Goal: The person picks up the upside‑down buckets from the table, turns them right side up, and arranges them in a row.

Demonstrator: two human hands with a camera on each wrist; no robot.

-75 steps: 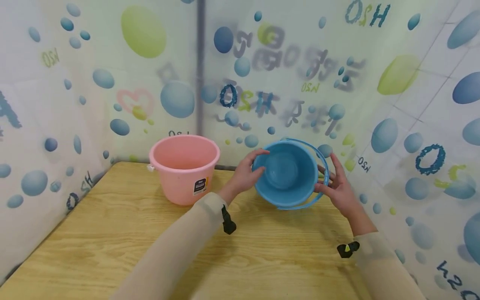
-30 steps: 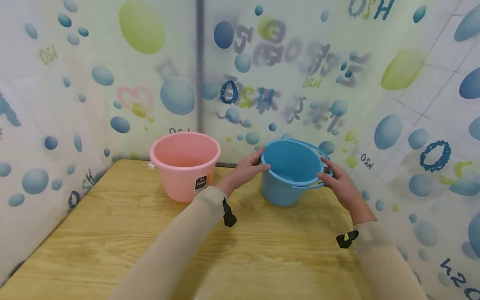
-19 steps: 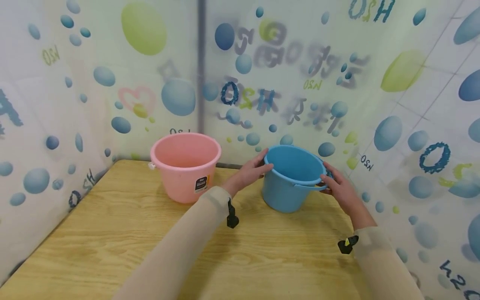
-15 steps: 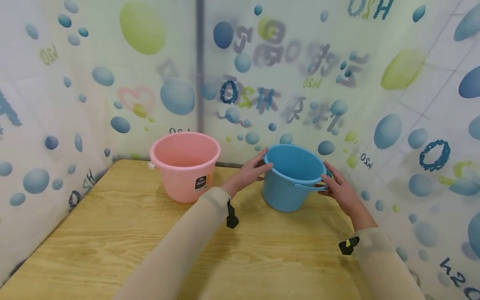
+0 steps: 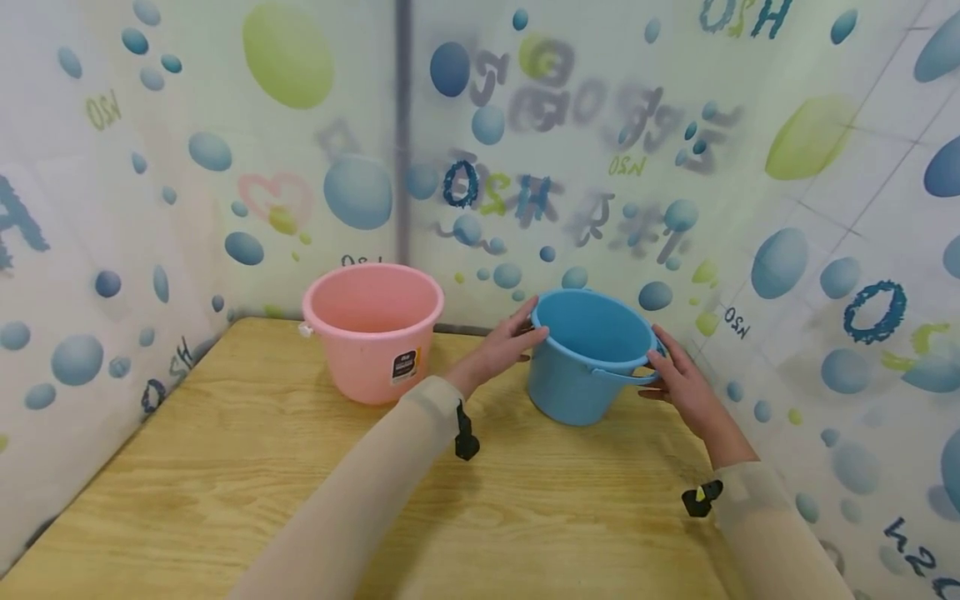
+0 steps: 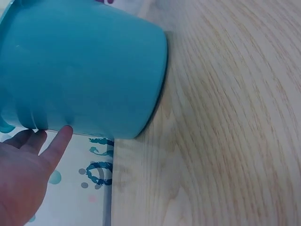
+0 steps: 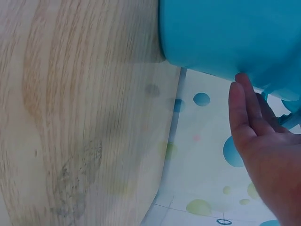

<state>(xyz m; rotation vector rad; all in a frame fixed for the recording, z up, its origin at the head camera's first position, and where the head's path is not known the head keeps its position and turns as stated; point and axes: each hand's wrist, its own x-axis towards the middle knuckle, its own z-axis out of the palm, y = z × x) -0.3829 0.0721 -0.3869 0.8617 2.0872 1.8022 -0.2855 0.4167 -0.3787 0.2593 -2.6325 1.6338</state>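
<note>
A blue bucket (image 5: 573, 387) stands on the wooden table, its mouth facing up and a bit toward the camera. Its thin blue handle (image 5: 622, 377) lies folded down along the right front of the rim. My left hand (image 5: 498, 346) touches the bucket's left side, thumb and forefinger right at the rim. In the left wrist view its straight fingertips (image 6: 61, 139) meet the outer wall. On the other side my right hand (image 5: 686, 387) rests against the rim and handle end. The right wrist view shows its fingers (image 7: 242, 101) extended against the bucket wall.
A pink bucket (image 5: 367, 367) with a dark label (image 5: 404, 367) stands upright to the left, near the table's back edge. Printed curtains (image 5: 480, 142) hang close behind and on both sides. The wooden table (image 5: 525, 517) stretches toward the camera.
The blue bucket has gone from lying tipped, mouth toward the camera, to standing upright. Its handle has dropped down against the rim. Both hands stayed at its sides; the pink bucket has not moved.
</note>
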